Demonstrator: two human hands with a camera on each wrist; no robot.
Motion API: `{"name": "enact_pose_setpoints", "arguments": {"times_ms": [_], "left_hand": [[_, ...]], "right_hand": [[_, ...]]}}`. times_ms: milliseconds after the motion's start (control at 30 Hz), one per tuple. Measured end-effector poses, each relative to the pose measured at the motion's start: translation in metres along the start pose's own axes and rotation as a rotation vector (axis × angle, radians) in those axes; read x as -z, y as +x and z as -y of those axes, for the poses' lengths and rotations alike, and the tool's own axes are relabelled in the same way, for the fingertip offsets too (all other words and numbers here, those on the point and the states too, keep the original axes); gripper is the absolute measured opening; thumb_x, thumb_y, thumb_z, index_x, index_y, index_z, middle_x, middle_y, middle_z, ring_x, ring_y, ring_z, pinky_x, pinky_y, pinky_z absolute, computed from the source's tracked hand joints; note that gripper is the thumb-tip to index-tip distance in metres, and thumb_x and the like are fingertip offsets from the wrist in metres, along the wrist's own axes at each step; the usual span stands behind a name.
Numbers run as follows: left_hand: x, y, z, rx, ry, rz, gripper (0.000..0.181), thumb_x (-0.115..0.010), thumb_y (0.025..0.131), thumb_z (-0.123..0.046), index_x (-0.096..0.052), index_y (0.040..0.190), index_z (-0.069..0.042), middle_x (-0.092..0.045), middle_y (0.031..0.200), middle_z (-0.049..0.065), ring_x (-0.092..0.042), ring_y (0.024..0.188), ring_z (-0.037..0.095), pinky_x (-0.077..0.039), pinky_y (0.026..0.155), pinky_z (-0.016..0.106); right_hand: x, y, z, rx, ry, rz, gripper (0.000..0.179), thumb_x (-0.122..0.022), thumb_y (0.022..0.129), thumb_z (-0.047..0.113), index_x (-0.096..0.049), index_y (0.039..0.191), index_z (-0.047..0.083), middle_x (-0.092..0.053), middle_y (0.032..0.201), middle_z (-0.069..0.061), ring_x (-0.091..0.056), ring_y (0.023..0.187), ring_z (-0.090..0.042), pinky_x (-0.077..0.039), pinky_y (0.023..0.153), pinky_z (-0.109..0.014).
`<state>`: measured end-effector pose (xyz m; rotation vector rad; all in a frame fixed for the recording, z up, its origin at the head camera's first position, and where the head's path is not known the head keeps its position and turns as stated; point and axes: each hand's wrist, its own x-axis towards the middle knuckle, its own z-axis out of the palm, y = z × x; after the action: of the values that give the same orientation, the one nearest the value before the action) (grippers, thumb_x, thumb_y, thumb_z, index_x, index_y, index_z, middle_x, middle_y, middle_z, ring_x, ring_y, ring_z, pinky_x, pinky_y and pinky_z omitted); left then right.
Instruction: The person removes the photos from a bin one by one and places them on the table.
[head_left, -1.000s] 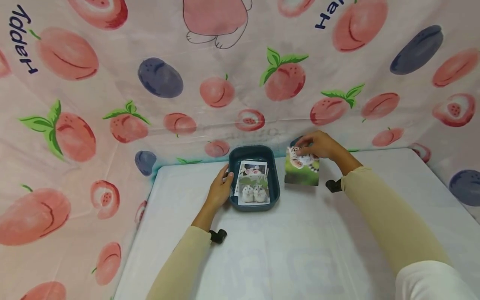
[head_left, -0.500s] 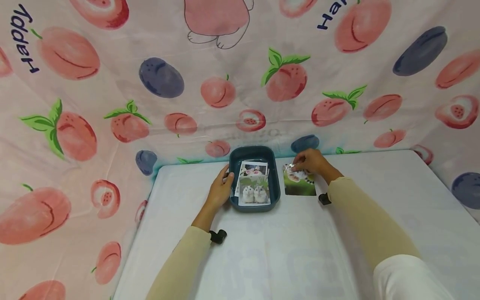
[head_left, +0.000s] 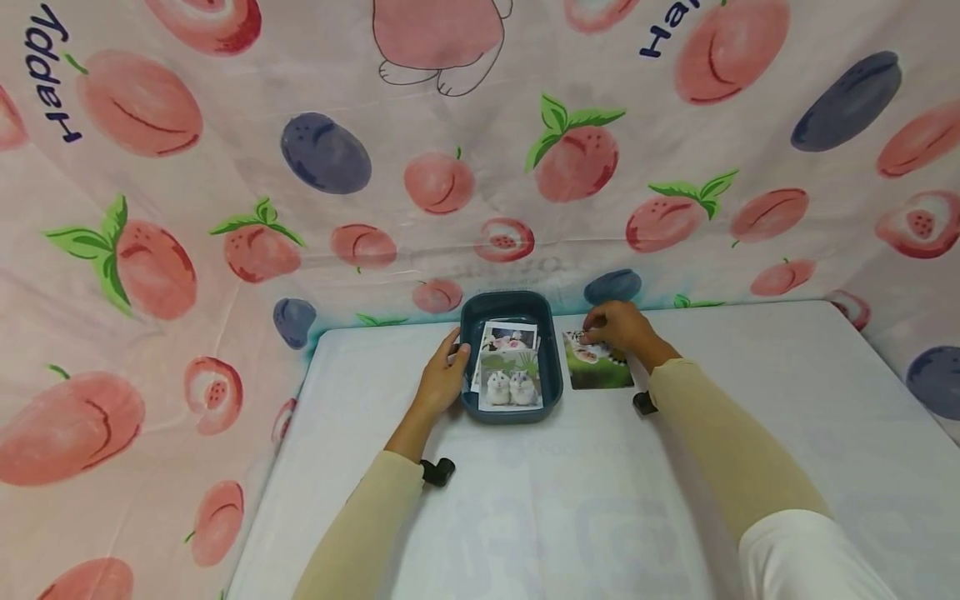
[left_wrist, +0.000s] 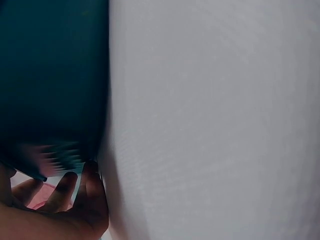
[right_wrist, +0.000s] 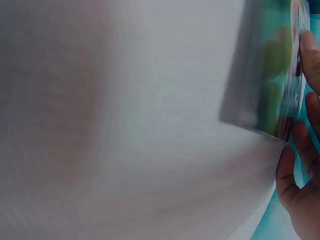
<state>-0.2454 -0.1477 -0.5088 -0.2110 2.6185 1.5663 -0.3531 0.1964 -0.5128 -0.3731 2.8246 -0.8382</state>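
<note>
A dark teal rectangular tray (head_left: 555, 392) rests at the back of the table. Inside lie several photo cards (head_left: 510, 389), the top one showing two small white animals. My left hand (head_left: 441, 379) grips the tray's left side, thumb at the rim; in the left wrist view its fingers (left_wrist: 62, 192) lie against the outer wall. Just right of the tray, my right hand (head_left: 624, 327) pinches the far edge of a glossy photo card (head_left: 596, 371) with a striped animal on green. In the right wrist view that card (right_wrist: 275, 75) is seen nearly edge-on, tilted, close to the tabletop.
The white-covered table (head_left: 555, 508) meets a fruit-printed cloth backdrop (head_left: 360, 292) right behind the tray and card. A similar cloth hangs along the left side. A small black device (head_left: 438, 472) is strapped at each wrist.
My right hand has brought the striped-animal card down and slightly left, from raised above the table to near its surface beside the tray. The left hand and tray stay put.
</note>
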Motion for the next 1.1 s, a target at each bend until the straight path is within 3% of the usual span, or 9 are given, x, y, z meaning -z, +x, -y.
{"name": "enact_pose_setpoints", "arguments": {"times_ms": [267, 400, 633, 867, 1100], "left_hand": [[-0.001, 0.001, 0.0, 0.004, -0.006, -0.001, 0.056, -0.044, 0.108, -0.048, -0.032, 0.161, -0.032, -0.049, 0.155, 0.009, -0.047, 0.144, 0.033, -0.034, 0.119, 0.057], [-0.002, 0.001, -0.001, 0.008, -0.007, 0.003, 0.057, -0.044, 0.108, -0.049, -0.032, 0.161, -0.031, -0.049, 0.155, 0.009, -0.047, 0.144, 0.034, -0.034, 0.119, 0.057], [-0.001, 0.001, 0.0, 0.003, -0.008, 0.002, 0.055, -0.044, 0.109, -0.046, -0.033, 0.161, -0.033, -0.048, 0.156, 0.01, -0.047, 0.143, 0.034, -0.034, 0.119, 0.057], [0.0, 0.003, 0.001, 0.005, -0.008, 0.004, 0.055, -0.044, 0.108, -0.046, -0.033, 0.161, -0.033, -0.048, 0.156, 0.01, -0.047, 0.143, 0.034, -0.033, 0.12, 0.058], [0.001, 0.001, 0.001, -0.003, -0.008, 0.011, 0.055, -0.044, 0.108, -0.047, -0.033, 0.16, -0.033, -0.049, 0.155, 0.01, -0.049, 0.142, 0.034, -0.035, 0.119, 0.057]], "right_hand": [[0.001, 0.002, 0.0, 0.034, -0.045, 0.004, 0.031, -0.082, 0.088, 0.033, -0.076, 0.11, 0.012, -0.071, 0.116, -0.012, -0.066, 0.11, -0.031, -0.052, 0.096, -0.054], [0.005, 0.002, 0.007, 0.079, -0.031, -0.031, 0.03, -0.081, 0.089, 0.028, -0.075, 0.111, 0.009, -0.071, 0.115, -0.013, -0.065, 0.109, -0.032, -0.052, 0.096, -0.054], [0.028, 0.007, 0.05, 0.203, -0.011, -0.107, 0.034, -0.082, 0.089, 0.028, -0.075, 0.114, 0.006, -0.07, 0.112, -0.015, -0.062, 0.102, -0.032, -0.052, 0.091, -0.051], [0.043, 0.012, 0.108, 0.264, 0.009, 0.025, 0.048, -0.077, 0.09, 0.044, -0.071, 0.123, 0.009, -0.069, 0.112, -0.01, -0.064, 0.1, -0.027, -0.054, 0.087, -0.047], [0.029, 0.024, 0.145, 0.314, 0.017, 0.153, 0.04, -0.077, 0.091, 0.041, -0.076, 0.117, 0.011, -0.073, 0.109, -0.008, -0.067, 0.102, -0.025, -0.055, 0.093, -0.045]]}}
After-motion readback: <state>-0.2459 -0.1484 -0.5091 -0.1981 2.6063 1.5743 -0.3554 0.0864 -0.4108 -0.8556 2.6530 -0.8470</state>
